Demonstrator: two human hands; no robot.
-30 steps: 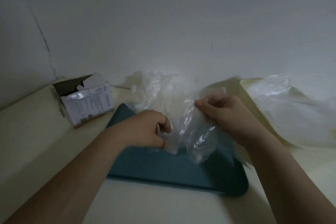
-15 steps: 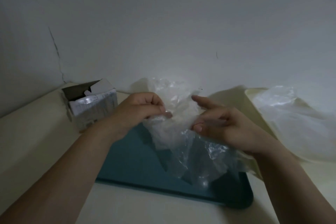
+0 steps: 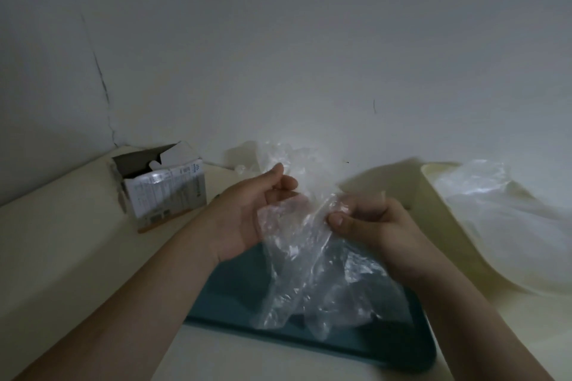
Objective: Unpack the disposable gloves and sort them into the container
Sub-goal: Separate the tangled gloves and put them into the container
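Loosely, left hand (image 3: 244, 216) cupped round clear glove (image 3: 309, 272), right hand (image 3: 371, 226) pinching it

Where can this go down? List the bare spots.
Bare counter lies between the cardboard box and the teal tray, whose left end is bare too. Crowded: gloves hang mid-tray from the left hand and right hand; plastic fills the cream container at right.

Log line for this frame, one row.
phase: unpacking | left hand: holds gloves | right hand: pinches gloves | gloves: hanging over tray | box: open, far left
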